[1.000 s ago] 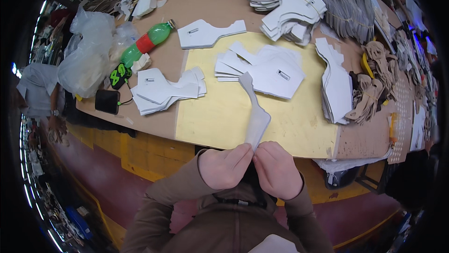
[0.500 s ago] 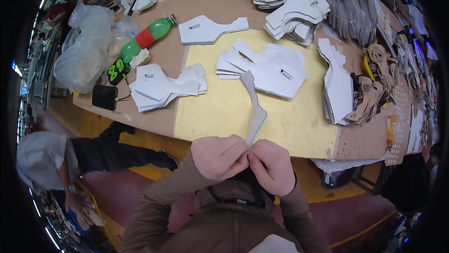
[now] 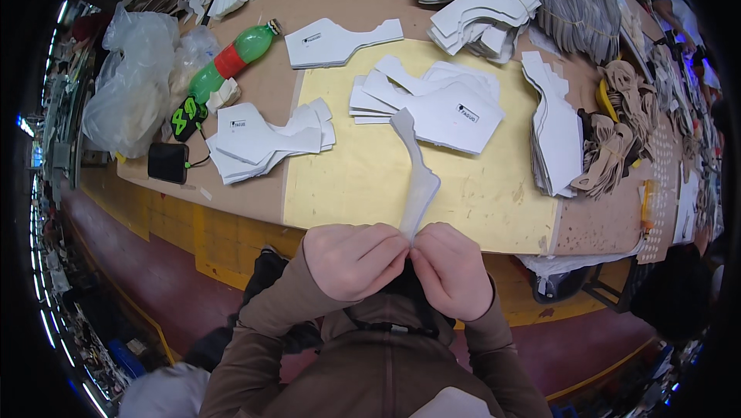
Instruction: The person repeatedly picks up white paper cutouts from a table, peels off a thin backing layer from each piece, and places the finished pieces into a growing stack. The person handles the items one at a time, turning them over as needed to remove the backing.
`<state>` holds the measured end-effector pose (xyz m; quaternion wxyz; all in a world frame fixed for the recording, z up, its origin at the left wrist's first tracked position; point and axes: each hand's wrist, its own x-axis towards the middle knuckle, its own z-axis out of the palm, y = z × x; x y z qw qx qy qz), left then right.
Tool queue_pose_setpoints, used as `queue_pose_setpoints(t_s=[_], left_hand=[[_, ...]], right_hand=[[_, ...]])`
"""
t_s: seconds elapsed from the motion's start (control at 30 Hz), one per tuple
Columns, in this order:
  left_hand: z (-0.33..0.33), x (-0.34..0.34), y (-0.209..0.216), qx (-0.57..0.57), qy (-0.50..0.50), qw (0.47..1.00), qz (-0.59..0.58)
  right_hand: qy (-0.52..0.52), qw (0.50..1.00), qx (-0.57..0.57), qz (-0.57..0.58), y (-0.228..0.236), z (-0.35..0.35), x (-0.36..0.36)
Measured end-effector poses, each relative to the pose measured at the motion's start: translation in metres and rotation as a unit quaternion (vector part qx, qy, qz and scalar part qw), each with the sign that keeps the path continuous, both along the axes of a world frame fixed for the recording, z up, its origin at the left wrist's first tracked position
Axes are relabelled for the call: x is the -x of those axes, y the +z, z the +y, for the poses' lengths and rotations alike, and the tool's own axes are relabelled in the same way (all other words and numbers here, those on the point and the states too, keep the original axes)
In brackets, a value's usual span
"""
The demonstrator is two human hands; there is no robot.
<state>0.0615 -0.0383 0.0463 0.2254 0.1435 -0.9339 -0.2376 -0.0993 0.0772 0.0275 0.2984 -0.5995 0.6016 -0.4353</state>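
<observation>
A thin white cut-out piece (image 3: 421,185) of flexible sheet material rises from my fingertips, its narrow far end curving up over the yellow sheet. My left hand (image 3: 355,262) pinches its near end, fingers curled. Beside it, nearly touching, my right hand (image 3: 449,270) pinches the same end from the other side. Just beyond the piece's tip lies a fanned pile of white cut-outs (image 3: 455,118) with a printed mark. To its left is a smaller fanned pile (image 3: 262,140). A further flat cut-out stack (image 3: 343,42) lies at the yellow sheet's far left corner.
The yellow sheet (image 3: 347,190) covers the middle of the brown table. A green bottle (image 3: 251,44), plastic bags (image 3: 131,94) and a black phone-like device (image 3: 167,163) are at left. On the right are a white stack (image 3: 559,136) and bundled tan strips (image 3: 606,159). A person's grey cap (image 3: 166,391) shows lower left.
The person at left has moved nearer, toward the bottom edge. My hands keep pinching the piece, which has turned slightly to show more of its face. The whole view has shifted a little.
</observation>
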Motion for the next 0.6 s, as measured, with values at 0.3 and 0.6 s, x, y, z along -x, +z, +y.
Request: queue_pose_setpoints(t_s=[0.3,0.6], left_hand=[[-0.002,-0.001,-0.002,0.061,-0.031,0.997,-0.029],[-0.002,0.005,-0.033,-0.298,0.041,0.95,0.08]], right_hand=[[0.018,0.999,0.019,0.02,-0.006,-0.001,-0.004],[-0.09,0.98,-0.048,-0.173,-0.017,0.005,-0.006]])
